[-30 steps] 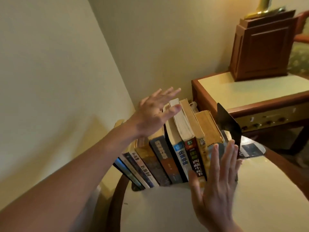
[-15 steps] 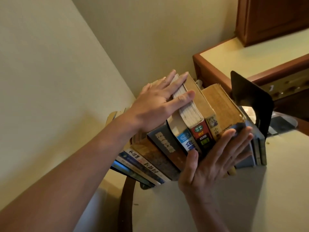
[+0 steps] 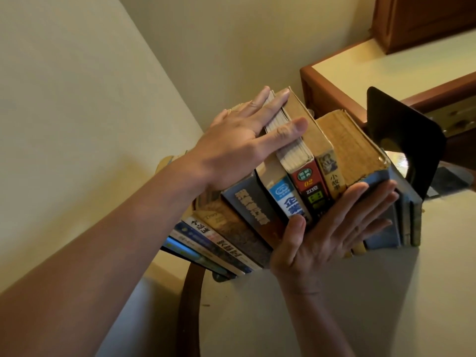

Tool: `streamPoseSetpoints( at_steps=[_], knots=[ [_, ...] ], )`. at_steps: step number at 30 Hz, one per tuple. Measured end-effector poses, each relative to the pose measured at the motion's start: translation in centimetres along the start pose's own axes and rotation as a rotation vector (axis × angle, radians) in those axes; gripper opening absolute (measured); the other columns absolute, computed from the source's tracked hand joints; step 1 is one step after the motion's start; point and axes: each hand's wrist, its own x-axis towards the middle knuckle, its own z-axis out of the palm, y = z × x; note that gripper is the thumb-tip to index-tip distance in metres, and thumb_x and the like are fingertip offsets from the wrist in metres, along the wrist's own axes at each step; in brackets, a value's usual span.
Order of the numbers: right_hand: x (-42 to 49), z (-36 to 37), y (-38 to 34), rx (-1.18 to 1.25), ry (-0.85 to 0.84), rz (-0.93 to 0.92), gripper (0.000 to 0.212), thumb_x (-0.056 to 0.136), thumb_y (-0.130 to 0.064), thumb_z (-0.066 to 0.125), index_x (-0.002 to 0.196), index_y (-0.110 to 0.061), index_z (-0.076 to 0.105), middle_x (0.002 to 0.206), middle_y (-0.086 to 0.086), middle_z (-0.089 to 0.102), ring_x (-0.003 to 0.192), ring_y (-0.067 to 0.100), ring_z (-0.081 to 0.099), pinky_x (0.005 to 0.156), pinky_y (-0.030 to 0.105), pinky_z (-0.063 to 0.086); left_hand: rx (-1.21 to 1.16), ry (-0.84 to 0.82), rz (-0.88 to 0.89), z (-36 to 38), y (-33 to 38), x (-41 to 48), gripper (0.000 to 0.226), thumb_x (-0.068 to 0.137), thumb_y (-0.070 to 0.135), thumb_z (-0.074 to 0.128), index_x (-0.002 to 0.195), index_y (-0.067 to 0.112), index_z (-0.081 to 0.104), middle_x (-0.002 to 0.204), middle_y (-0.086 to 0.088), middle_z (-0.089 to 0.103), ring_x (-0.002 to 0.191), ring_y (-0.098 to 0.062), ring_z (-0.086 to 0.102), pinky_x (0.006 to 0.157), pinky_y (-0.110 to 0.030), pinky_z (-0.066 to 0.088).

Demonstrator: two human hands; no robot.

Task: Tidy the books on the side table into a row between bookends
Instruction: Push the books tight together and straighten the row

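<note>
Inspecting the grip, we find the left hand (image 3: 237, 145) flat, fingers straight, on the top edges of the books (image 3: 253, 210); the right hand (image 3: 329, 235) presses their spines, fingers extended. We count at least ten books, leaning, just left of one black bookend (image 3: 401, 140), on a cream side table (image 3: 334, 305). A wooden desk (image 3: 386, 65) stands behind the bookend.

The right hand (image 3: 322, 243) hides the lower spines of the middle books (image 3: 306, 181). Near the side table's (image 3: 334, 318) back edge, they cover the black bookend's (image 3: 401, 140) lower part.
</note>
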Motion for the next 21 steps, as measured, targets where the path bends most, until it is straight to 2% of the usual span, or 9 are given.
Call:
streamPoseSetpoints(
  at_steps=[11, 19, 21],
  knots=[
    [0.1, 1.1, 0.4, -0.027, -0.009, -0.016, 0.069, 0.102, -0.048, 0.02, 0.16, -0.022, -0.005, 0.157, 0.028, 0.01, 0.15, 0.041, 0.003, 0.12, 0.065, 0.0, 0.022, -0.005, -0.005, 0.1, -0.1, 0.1, 0.079, 0.087, 0.076, 0.022, 0.159, 0.047, 0.009, 0.169, 0.015, -0.002, 0.155, -0.003, -0.001, 0.126, -0.048, -0.002],
    [0.1, 1.6, 0.3, -0.024, -0.014, 0.013, 0.07, 0.101, -0.047, 0.021, 0.16, -0.019, -0.004, 0.155, 0.041, 0.017, 0.15, 0.041, 0.004, 0.118, 0.071, 0.004, 0.027, -0.004, -0.003, 0.1, -0.5, 0.3, 0.078, 0.087, 0.076, 0.021, 0.159, 0.047, 0.01, 0.169, 0.017, 0.0, 0.154, -0.001, -0.003, 0.126, -0.049, -0.001],
    [0.1, 1.6, 0.4, -0.02, -0.009, 0.003, 0.07, 0.101, -0.047, 0.021, 0.16, -0.02, -0.004, 0.157, 0.036, 0.017, 0.15, 0.041, 0.004, 0.118, 0.07, 0.004, 0.028, -0.005, -0.006, 0.0, -0.5, 0.3, 0.078, 0.087, 0.076, 0.021, 0.159, 0.047, 0.01, 0.169, 0.018, 0.0, 0.154, -0.001, -0.003, 0.126, -0.049, 0.0]
  ],
)
